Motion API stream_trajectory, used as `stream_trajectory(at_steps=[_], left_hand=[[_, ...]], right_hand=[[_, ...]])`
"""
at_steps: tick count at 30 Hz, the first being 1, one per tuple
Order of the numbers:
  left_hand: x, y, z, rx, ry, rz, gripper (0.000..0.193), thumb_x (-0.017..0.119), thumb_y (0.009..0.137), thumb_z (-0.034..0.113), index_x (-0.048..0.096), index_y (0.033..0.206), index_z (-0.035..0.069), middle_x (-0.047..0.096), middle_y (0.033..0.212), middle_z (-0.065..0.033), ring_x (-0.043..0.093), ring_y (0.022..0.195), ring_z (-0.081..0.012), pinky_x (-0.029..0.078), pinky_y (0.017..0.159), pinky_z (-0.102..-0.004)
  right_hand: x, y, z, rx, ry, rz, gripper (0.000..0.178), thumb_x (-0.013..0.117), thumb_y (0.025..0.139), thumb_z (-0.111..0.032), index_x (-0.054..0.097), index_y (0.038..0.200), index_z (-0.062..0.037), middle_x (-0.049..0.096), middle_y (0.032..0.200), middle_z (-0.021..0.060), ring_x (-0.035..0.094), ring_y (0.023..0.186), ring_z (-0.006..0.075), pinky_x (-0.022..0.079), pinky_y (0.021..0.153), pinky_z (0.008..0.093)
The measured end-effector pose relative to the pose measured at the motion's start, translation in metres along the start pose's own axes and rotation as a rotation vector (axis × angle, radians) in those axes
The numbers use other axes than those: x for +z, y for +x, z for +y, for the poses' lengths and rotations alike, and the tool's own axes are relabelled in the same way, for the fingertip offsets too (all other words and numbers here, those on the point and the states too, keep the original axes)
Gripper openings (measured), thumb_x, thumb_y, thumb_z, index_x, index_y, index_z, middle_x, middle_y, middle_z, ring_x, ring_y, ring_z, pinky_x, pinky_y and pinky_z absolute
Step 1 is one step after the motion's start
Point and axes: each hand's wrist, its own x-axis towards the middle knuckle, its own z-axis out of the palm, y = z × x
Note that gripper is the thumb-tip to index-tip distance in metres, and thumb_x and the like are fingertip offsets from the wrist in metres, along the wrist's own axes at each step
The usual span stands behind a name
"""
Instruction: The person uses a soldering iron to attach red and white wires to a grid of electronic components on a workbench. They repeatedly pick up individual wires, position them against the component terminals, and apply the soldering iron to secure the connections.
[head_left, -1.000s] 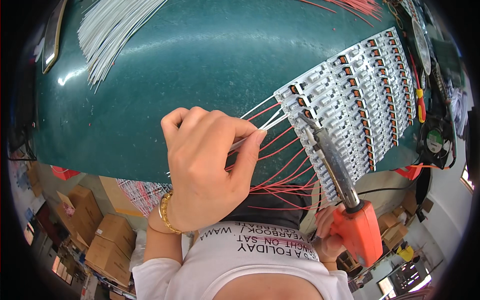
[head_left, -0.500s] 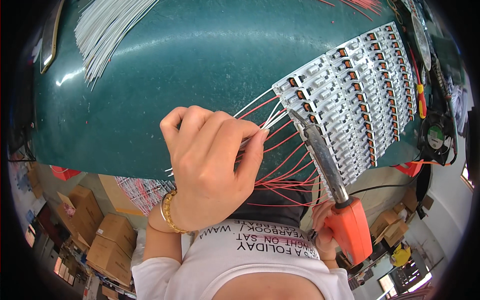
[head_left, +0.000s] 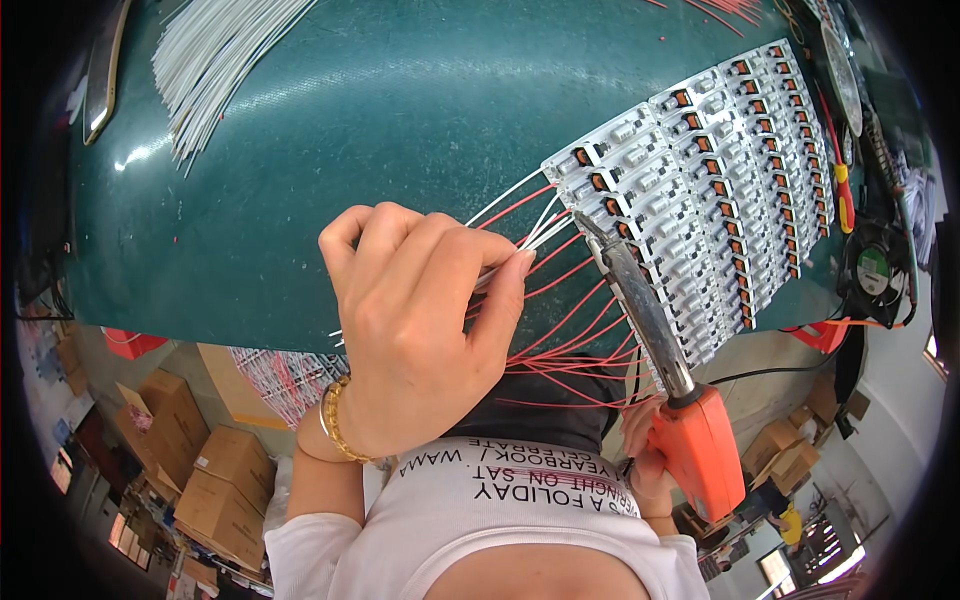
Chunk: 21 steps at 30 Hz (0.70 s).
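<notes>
My left hand point(head_left: 415, 310) pinches several thin white wires point(head_left: 545, 237) between thumb and forefinger. Their far ends reach the left edge of a panel of small circuit boards point(head_left: 690, 195), set with rows of black-and-orange parts. In my right hand point(head_left: 645, 455) is an orange soldering gun point(head_left: 700, 455); its long metal barrel points up and left. The dark tip lies at the panel's left edge, close to the wire ends; whether it touches them I cannot tell. Red wires point(head_left: 570, 345) trail from the same edge below the white ones, toward my lap.
A bundle of white wires point(head_left: 205, 75) lies at the far left of the green tabletop point(head_left: 350, 130). More red wires point(head_left: 725, 12) rest at the far edge. To the right are a yellow-red screwdriver point(head_left: 844, 200) and a small black fan point(head_left: 873, 270). Cardboard boxes point(head_left: 225, 490) stand on the floor.
The left hand and the held wires have shifted slightly up and left. The soldering tip has moved slightly up and left, staying by the panel's edge.
</notes>
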Motion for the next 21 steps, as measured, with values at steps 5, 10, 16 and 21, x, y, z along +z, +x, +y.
stream_trajectory(at_steps=[5, 10, 16, 21], left_hand=[[0.0, 0.0, 0.001, 0.002, 0.004, 0.0, 0.011, 0.072, 0.074, 0.003, 0.063, 0.075, 0.008, 0.054, 0.067, -0.0011, 0.05, 0.068, -0.0189, 0.035, 0.08, -0.0349], [0.0, 0.0, 0.002, -0.002, 0.004, -0.007, 0.011, 0.072, 0.074, 0.002, 0.063, 0.075, 0.008, 0.054, 0.067, -0.0009, 0.05, 0.068, -0.019, 0.035, 0.081, -0.035], [-0.001, 0.0, 0.002, -0.003, 0.002, -0.009, 0.01, 0.072, 0.075, 0.003, 0.063, 0.076, 0.008, 0.054, 0.067, -0.001, 0.05, 0.069, -0.0192, 0.035, 0.082, -0.0351], [0.0, -0.002, 0.0, -0.014, -0.048, 0.028, 0.011, 0.073, 0.074, 0.002, 0.065, 0.079, 0.007, 0.057, 0.068, -0.0014, 0.052, 0.069, -0.0195, 0.036, 0.082, -0.0363]], right_hand=[[-0.005, 0.009, 0.001, -0.083, 0.148, -0.158, 0.069, 0.055, 0.068, -0.082, 0.044, 0.056, -0.0145, 0.047, 0.055, -0.0017, 0.049, 0.054, 0.0138, 0.042, 0.059, 0.0297], [-0.003, 0.008, 0.007, -0.164, 0.156, -0.089, 0.069, 0.053, 0.068, -0.083, 0.043, 0.056, -0.0157, 0.046, 0.055, -0.0019, 0.049, 0.054, 0.0127, 0.042, 0.059, 0.029], [-0.003, 0.008, 0.02, -0.241, 0.138, -0.079, 0.069, 0.055, 0.072, -0.078, 0.051, 0.077, -0.0096, 0.044, 0.054, -0.0029, 0.047, 0.05, 0.0121, 0.043, 0.057, 0.0286], [-0.011, 0.011, 0.003, -0.239, 0.141, -0.181, 0.078, 0.056, 0.081, -0.069, 0.044, 0.123, -0.0037, 0.044, 0.054, -0.0044, 0.046, 0.048, 0.0116, 0.043, 0.056, 0.0289]])
